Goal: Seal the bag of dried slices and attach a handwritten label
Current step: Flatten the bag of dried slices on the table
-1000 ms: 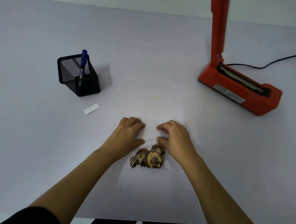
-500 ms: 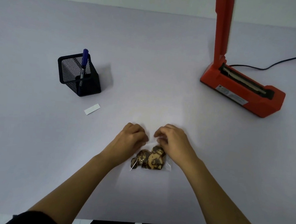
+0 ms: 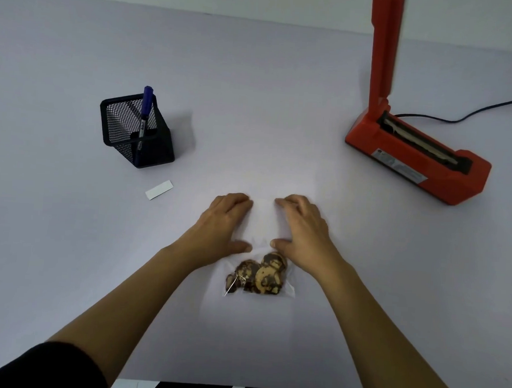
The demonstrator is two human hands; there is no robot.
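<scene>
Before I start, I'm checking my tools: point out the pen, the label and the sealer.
pen [image 3: 147, 98]: head view, blue cap.
label [image 3: 159, 190]: head view, its middle.
sealer [image 3: 453, 185]: head view, red base.

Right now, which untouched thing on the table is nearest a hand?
The small white label, lying flat just left of the left hand; the black mesh pen holder and the red sealer sit farther away.
</scene>
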